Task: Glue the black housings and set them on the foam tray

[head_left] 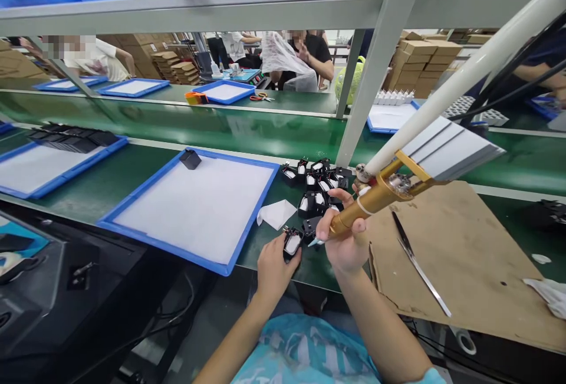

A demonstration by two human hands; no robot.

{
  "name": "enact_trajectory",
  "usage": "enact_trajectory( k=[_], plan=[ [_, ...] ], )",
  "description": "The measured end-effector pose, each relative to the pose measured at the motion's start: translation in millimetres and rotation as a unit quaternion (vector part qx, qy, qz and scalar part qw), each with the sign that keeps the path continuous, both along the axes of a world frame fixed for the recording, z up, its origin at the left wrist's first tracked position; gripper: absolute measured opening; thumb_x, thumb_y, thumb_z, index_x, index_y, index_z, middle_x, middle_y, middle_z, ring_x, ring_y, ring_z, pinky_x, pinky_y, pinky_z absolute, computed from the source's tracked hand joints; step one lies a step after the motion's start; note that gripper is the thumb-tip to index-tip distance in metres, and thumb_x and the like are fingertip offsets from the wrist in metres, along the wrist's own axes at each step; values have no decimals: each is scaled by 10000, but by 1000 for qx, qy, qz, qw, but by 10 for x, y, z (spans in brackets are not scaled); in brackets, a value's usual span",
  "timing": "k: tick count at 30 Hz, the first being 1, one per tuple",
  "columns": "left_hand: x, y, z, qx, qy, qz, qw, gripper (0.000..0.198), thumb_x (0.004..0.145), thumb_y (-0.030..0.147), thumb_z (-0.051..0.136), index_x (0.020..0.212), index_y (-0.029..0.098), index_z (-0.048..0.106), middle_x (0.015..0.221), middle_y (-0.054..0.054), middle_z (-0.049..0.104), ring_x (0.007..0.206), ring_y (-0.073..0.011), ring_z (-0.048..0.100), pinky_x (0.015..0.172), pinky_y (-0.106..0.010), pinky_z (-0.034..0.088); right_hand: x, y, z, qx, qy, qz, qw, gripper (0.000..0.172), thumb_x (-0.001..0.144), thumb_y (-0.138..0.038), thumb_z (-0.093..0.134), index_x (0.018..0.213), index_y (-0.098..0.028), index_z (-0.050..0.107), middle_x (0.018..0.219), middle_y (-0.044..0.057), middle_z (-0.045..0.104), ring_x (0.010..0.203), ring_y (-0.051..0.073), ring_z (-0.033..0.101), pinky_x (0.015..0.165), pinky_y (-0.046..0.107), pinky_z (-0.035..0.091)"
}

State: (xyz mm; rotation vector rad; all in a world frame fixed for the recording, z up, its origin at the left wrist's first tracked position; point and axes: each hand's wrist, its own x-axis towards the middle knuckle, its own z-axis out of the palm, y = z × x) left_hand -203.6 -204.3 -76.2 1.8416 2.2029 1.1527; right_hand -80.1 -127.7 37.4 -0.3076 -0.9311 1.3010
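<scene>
My left hand (275, 266) is closed around a small black housing (292, 245) with a white part inside and thin leads at its top. In my right hand (347, 242) is a gold-coloured glue gun (363, 207), gripped around its barrel. Its narrow pale-blue nozzle (315, 242) points left, just beside the held housing; whether the tip touches it I cannot tell. Behind both hands several similar black housings (319, 180) stand clustered on the green bench. A folded white cloth (277, 214) lies left of the cluster.
A blue-rimmed tray (165, 245) with a white base and one black block (190, 159) is to the left. Another tray (35, 194) holds several black blocks. Tweezers (420, 266) lie on brown cardboard (477, 254) at right. A shelf post (375, 65) rises ahead; people work beyond.
</scene>
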Motion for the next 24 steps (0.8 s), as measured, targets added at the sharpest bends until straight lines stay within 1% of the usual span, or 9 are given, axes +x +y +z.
enact_trajectory(
  k=[2,5,8,11,14,17,20,22,24],
  plan=[
    [-53,-25,23,-3,1,-11,1000,338,849,320,632,1160,189,611,990,-96,737,881,-286,710,757,-385,566,-66,-3,23,-3,15,9,1000,379,833,-488,568,1158,-310,489,1130,26,597,420,50,530,350,230,426],
    [-129,-113,121,21,-8,-42,999,372,849,312,632,1199,196,580,1010,-81,737,830,-241,722,706,-317,568,-141,-18,63,-6,35,22,999,419,809,-487,600,1174,-305,505,1129,23,604,417,50,544,347,227,436],
    [-145,-180,259,56,-15,-63,996,375,819,273,646,1176,187,572,997,-84,729,779,-213,714,632,-278,562,-182,-32,85,-1,36,34,999,445,798,-506,609,1179,-296,511,1143,39,616,408,54,544,337,230,435],
    [-132,-191,381,80,-22,-90,993,345,794,222,642,1129,194,565,984,-75,707,829,-206,701,692,-279,570,-188,-36,81,8,32,40,999,404,804,-524,603,1111,-269,538,1167,58,619,407,59,560,334,232,432],
    [-128,-178,452,95,-23,-104,990,334,780,200,639,1105,195,562,976,-71,681,883,-207,687,772,-298,570,-179,-34,72,22,37,38,998,293,821,-500,601,957,-244,559,1123,34,632,401,61,578,335,222,431],
    [-129,-170,472,105,-23,-104,989,335,782,199,638,1107,189,557,969,-70,672,872,-199,683,766,-294,572,-173,-36,79,22,35,33,999,272,823,-495,599,914,-242,559,1126,23,636,397,64,584,331,223,432],
    [-125,-173,448,114,-27,-103,988,336,784,200,641,1110,180,560,965,-70,679,862,-198,687,762,-298,576,-175,-44,96,5,36,36,999,378,796,-547,606,1053,-273,565,1185,39,625,403,68,586,328,235,436],
    [-123,-176,408,111,-37,-99,988,353,783,206,650,1125,172,566,963,-72,692,814,-187,690,697,-275,579,-181,-52,107,-2,37,39,999,442,783,-574,603,1123,-297,548,1185,43,632,405,77,585,320,242,429],
    [-121,-177,356,96,-57,-90,990,378,783,213,661,1148,165,574,951,-70,705,691,-153,673,580,-233,558,-192,-62,119,-3,38,42,998,439,783,-579,598,1124,-308,550,1169,36,640,407,86,586,312,246,415]
  ],
)
